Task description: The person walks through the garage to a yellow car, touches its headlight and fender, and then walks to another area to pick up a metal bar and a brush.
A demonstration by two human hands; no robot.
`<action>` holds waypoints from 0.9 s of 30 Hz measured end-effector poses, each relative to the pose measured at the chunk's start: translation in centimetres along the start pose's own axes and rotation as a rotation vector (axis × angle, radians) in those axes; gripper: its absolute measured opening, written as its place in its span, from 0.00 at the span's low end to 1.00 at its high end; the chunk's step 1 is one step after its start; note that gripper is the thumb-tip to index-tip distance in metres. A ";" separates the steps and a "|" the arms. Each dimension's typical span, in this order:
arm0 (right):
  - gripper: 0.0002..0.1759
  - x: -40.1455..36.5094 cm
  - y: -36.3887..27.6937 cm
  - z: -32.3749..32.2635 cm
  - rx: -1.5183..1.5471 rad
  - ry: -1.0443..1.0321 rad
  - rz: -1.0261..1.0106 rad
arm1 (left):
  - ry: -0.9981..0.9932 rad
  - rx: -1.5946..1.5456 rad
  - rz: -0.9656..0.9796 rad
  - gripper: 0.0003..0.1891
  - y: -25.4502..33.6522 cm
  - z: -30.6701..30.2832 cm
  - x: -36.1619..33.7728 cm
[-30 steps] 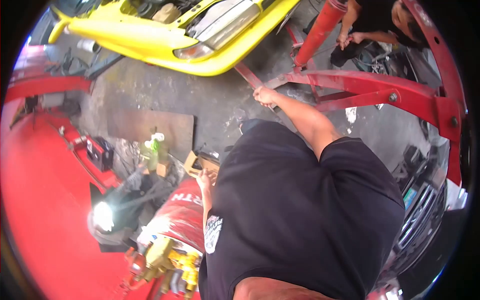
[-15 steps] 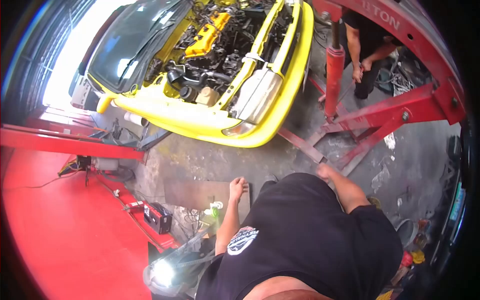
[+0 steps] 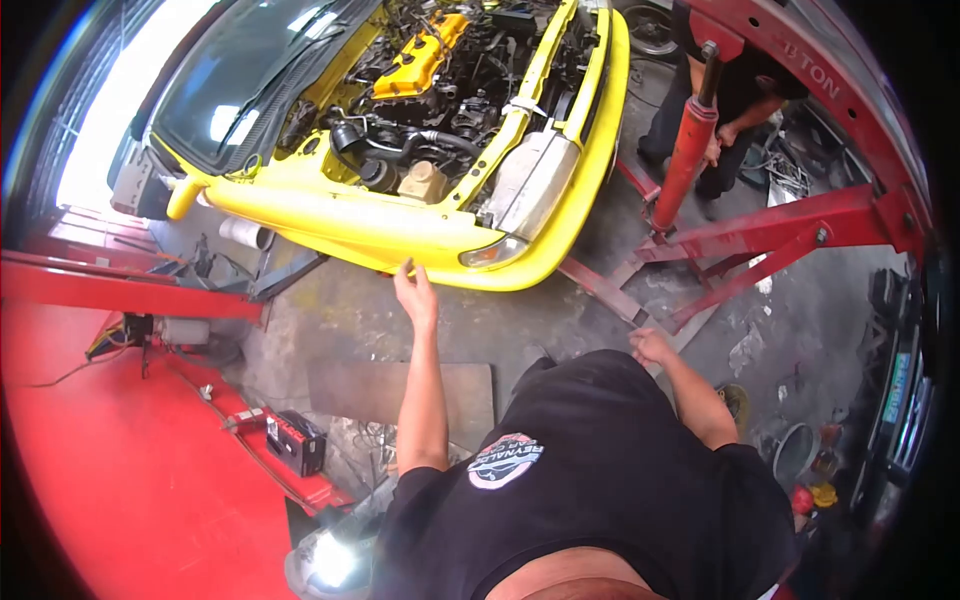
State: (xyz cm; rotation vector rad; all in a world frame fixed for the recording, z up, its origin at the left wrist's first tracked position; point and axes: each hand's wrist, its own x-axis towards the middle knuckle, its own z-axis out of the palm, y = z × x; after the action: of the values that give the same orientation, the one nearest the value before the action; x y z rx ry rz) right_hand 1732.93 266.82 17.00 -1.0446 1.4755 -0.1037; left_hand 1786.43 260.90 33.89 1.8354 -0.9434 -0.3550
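Observation:
My left hand (image 3: 418, 298) is stretched forward at the lower edge of the yellow car's front fender (image 3: 370, 240), fingers extended and apart with nothing seen in them. The fingertips overlap the bottom of the bodywork in this view. Above it lies the exposed engine bay, with an orange-yellow engine cover (image 3: 420, 58) and a headlight (image 3: 535, 185) at the front corner. Beside my right hip, my right hand (image 3: 652, 346) has its fingers curled in, and no object shows in it. It appears close to the foot of the red crane's leg (image 3: 610, 297).
A red shop crane (image 3: 810, 235) stands to the right, with a person (image 3: 735, 110) in dark clothes behind it. A red lift post arm (image 3: 130, 285) reaches in from the left. On the floor are a flat board (image 3: 400, 390), a black box (image 3: 296, 443) and a bucket (image 3: 796, 452).
My left hand has risen from near the board to the fender's lower edge, its fingers unfolding from a fist. My right hand stays low at my side, and the view has shifted slightly.

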 end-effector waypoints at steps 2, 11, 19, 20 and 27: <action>0.20 -1.2 -2.2 1.9 -0.084 0.014 -0.080 | 0.025 0.071 0.061 0.25 -0.4 -0.6 2.7; 0.19 -2.7 3.2 3.7 -0.432 0.205 -0.392 | 0.137 0.336 0.160 0.35 0.3 -0.6 10.5; 0.19 -12.9 -0.9 0.2 -0.428 -0.062 -0.328 | 0.253 0.348 0.021 0.42 -2.6 4.5 14.3; 0.19 -14.2 -1.6 -0.8 -0.422 -0.159 -0.342 | 0.280 0.358 -0.011 0.43 -2.9 5.2 14.4; 0.22 -21.3 -0.1 -5.4 -0.763 -0.251 -0.055 | 0.173 0.535 0.100 0.39 0.6 6.9 12.9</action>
State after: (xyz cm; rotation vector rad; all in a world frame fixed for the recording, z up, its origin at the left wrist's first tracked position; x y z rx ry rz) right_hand 1724.79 277.64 34.25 -1.6355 1.2684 0.5755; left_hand 1790.32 246.80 33.40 2.2432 -1.0724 0.1352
